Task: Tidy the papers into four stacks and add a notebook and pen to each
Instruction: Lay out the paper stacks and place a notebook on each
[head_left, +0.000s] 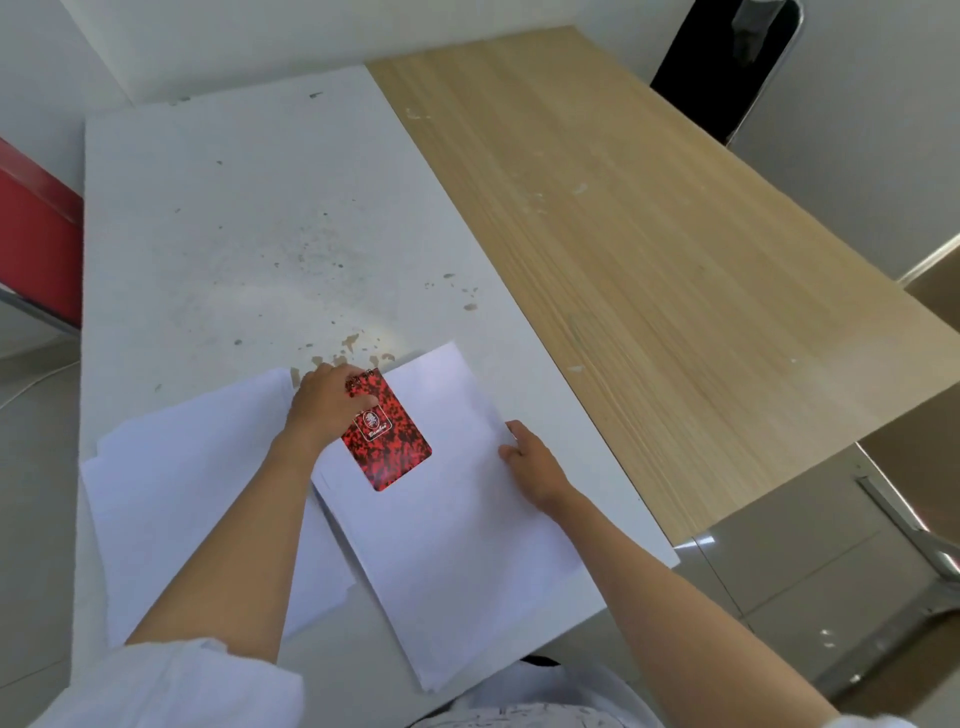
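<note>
Two paper stacks (208, 499), one notebook (387, 441) in left hand's (324, 402) clamped grip; right hand (530, 460) flat, fingers apart.

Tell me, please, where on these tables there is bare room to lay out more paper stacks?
The white table is bare beyond the notebook, though stained. The wooden table alongside is wholly bare. The near end is crowded: two paper stacks, left hand, right hand.

Two stacks of paper are lying side by side at the near edge of the table (249, 208), the left stack (171, 499) partly tucked under the right stack (467, 519). A notebook (388, 441) is lying on the right stack's far left corner.
</note>
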